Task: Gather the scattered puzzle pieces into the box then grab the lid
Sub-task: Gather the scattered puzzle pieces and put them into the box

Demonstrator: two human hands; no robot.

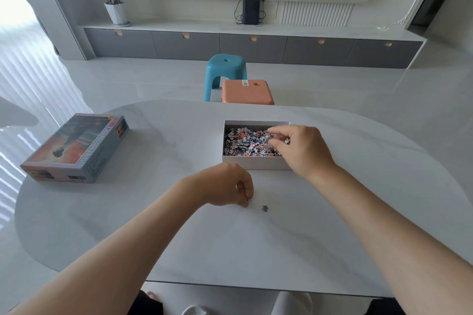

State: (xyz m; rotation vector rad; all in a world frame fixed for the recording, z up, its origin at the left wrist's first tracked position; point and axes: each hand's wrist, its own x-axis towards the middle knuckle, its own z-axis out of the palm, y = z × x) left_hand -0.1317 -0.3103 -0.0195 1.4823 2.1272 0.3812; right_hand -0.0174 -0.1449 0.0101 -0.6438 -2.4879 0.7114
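The right grip (299, 146) hides the box (256, 162) corner beneath it. The dark speck (247, 199) pinched under the left grip (230, 184) is too small to identify.

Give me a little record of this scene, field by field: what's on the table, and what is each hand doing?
table: white, oval
box: open, holds a heap of pieces
lid: left of the box, apart from it, picture side up
loose piece: on the table, just right of the left hand
left hand: fingertips down, seems to pinch a small dark piece
right hand: over the box, fingers curled on a few pieces
left to do: loose piece, then lid
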